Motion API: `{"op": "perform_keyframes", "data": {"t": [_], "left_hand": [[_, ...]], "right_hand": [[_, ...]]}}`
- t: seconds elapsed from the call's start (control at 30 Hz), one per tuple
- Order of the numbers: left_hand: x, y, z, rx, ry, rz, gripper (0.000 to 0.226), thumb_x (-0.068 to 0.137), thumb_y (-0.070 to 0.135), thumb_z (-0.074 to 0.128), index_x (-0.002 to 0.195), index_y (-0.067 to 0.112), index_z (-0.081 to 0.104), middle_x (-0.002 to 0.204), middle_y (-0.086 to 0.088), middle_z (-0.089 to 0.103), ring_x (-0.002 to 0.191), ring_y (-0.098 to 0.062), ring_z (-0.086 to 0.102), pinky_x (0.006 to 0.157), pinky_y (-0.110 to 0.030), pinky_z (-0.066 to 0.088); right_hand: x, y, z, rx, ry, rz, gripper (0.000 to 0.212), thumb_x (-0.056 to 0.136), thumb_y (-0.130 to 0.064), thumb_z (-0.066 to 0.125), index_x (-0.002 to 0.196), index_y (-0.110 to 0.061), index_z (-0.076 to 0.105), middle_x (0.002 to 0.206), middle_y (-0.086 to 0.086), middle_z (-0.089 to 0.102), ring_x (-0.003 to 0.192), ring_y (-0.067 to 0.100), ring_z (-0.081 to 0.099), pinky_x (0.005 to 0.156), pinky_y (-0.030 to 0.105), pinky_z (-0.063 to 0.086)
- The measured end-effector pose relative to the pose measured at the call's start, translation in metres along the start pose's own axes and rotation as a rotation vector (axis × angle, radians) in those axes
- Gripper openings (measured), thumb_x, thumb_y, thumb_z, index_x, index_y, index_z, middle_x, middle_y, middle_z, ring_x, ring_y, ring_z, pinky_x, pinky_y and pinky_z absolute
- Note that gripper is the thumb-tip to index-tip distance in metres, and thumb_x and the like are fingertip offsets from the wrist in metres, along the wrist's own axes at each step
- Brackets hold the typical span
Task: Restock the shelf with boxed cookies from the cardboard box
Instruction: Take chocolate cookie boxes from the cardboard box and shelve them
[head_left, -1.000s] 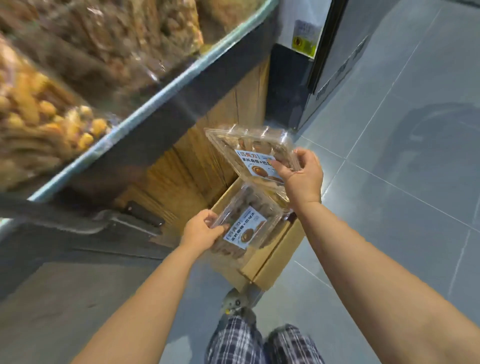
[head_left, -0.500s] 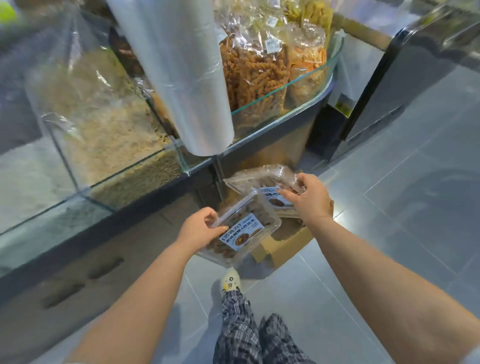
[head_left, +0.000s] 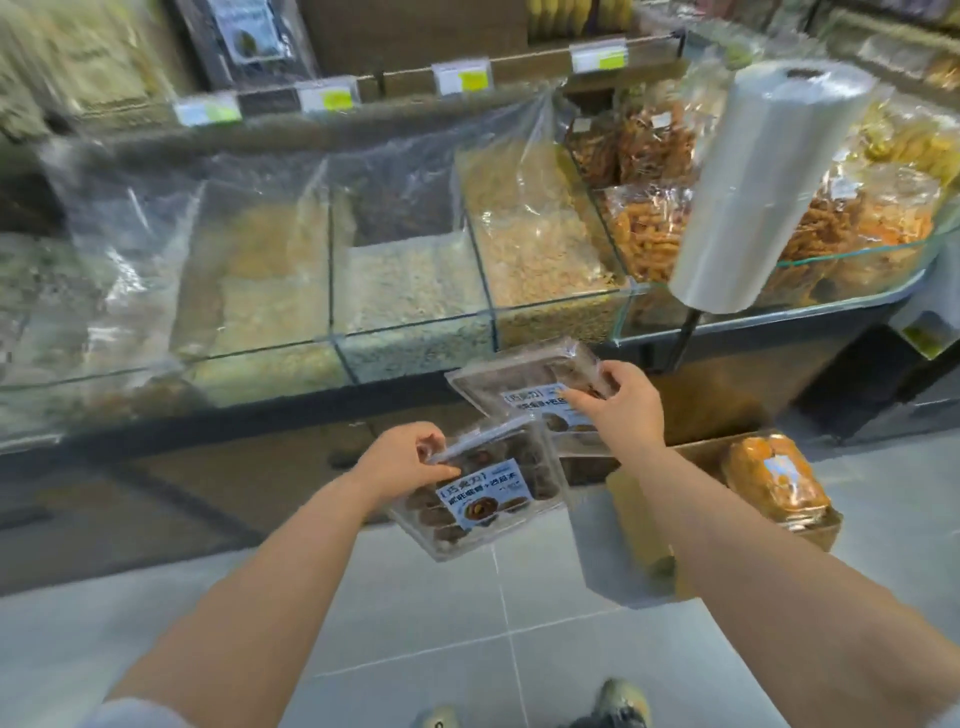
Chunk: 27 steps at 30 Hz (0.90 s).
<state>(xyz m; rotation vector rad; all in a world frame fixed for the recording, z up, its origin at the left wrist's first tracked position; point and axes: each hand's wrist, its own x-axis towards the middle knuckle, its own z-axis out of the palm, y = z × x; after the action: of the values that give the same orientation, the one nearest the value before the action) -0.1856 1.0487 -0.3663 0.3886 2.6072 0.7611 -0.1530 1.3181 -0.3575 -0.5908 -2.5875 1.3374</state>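
My left hand (head_left: 408, 457) grips the left edge of a clear plastic box of dark cookies (head_left: 483, 493) with a blue and white label. Just above and to the right, my right hand (head_left: 621, 410) holds a second clear cookie box (head_left: 519, 384) by its right side. Both boxes hang in the air in front of the display counter, tilted, the upper one overlapping the lower one's corner. The open cardboard box (head_left: 634, 509) stands on the floor to the right, below my right forearm, with a pack of orange-brown snacks (head_left: 769, 478) in it.
A glass-fronted counter (head_left: 415, 332) of bulk snacks runs across the view at hand height. Above it is a wooden shelf with price tags (head_left: 462, 78). A roll of plastic bags (head_left: 763, 187) on a stand juts out at the right. Grey floor tiles (head_left: 441, 623) lie below.
The view has risen from the floor box up to the counter and shelf. Both hands have lifted their cookie boxes away from the cardboard box, which now sits lower right.
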Motion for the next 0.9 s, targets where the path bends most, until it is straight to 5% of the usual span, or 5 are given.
{"op": "perform_keyframes", "data": {"t": [0.13,0.43,0.6,0.8,0.9], "left_hand": [[-0.032,-0.047,-0.066,0.036,0.044,0.030,0.033,0.076,0.034,0.077,0.101,0.018,0.063,0.097,0.005,0.060,0.094,-0.015,0.058,0.083,-0.026,0.046],[-0.055,-0.107,-0.195,-0.038,0.214,0.035,0.037,0.078,0.033,0.075,0.105,0.012,0.064,0.100,0.003,0.062,0.095,-0.013,0.057,0.079,-0.019,0.041],[-0.029,-0.121,-0.253,-0.042,0.274,0.050,0.031,0.077,0.033,0.075,0.100,0.013,0.068,0.095,0.004,0.065,0.085,-0.011,0.060,0.071,-0.015,0.044],[0.032,-0.139,-0.317,-0.097,0.342,-0.009,0.029,0.073,0.035,0.078,0.092,0.016,0.068,0.086,-0.003,0.070,0.078,-0.023,0.067,0.072,-0.033,0.055],[0.066,-0.147,-0.346,-0.065,0.364,-0.020,0.032,0.073,0.037,0.078,0.094,0.015,0.068,0.083,0.001,0.067,0.073,-0.016,0.062,0.065,-0.020,0.049]], "right_hand": [[-0.013,-0.069,0.062,0.106,-0.020,-0.067,0.068,0.074,-0.042,0.078,0.128,-0.007,0.055,0.122,0.005,0.060,0.108,0.016,0.054,0.091,0.028,0.043],[0.007,-0.214,0.129,0.287,0.011,-0.256,0.041,0.069,-0.042,0.080,0.088,-0.008,0.065,0.084,0.008,0.066,0.079,0.026,0.060,0.070,0.039,0.051],[0.048,-0.274,0.145,0.409,-0.015,-0.311,0.023,0.076,-0.029,0.079,0.079,-0.023,0.057,0.073,-0.010,0.059,0.064,0.001,0.052,0.051,0.003,0.039],[0.133,-0.324,0.177,0.534,0.000,-0.286,0.034,0.068,-0.039,0.083,0.085,-0.016,0.065,0.085,0.003,0.073,0.079,0.021,0.070,0.069,0.041,0.059],[0.178,-0.351,0.194,0.576,0.005,-0.302,0.026,0.067,-0.038,0.083,0.077,-0.023,0.065,0.083,0.002,0.073,0.081,0.022,0.071,0.069,0.046,0.059]]}}
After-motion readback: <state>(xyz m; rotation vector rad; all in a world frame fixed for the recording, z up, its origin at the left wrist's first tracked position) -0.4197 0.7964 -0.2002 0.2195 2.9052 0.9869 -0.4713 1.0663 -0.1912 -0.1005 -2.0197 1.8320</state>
